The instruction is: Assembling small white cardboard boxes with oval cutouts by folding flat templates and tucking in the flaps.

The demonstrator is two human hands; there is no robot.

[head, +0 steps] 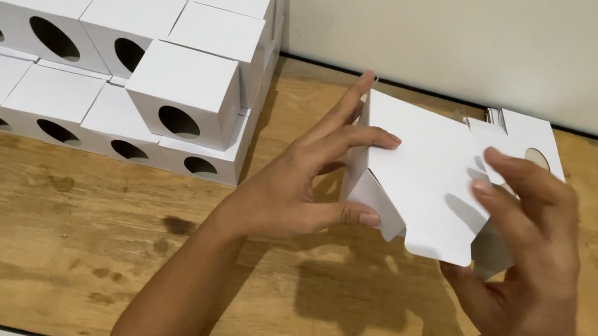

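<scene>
We hold a white card blank (427, 173) up off the table (44, 239), between both hands and roughly in the middle of the view — lifted clear, it seems, so its panels can swing without catching on the wood. Our left hand (295, 192) pinches its left edge: the thumb presses from below near a small flap that hangs folded under, while the index and middle fingers lie over the top face, spread and nearly straight. That looks like a grip for steadying a crease rather than carrying weight. Our right hand (532, 272) cups the right side from behind and beneath, fingers half curled over the upper face, thumb hidden behind the card, so we cannot tell how tightly it presses there.

The panel nearest the right hand has a round hole cut in it, the same sort of hole that shows on the finished boxes (92, 52). Those stand stacked in rows at the far left against the wall (498, 39), holes all facing us, packed flush so the pile stays square.

Behind the card, on the table by the wall, a stack of flat blanks (521, 123) lies close to the right hand — easy to draw from, we judge.
</scene>
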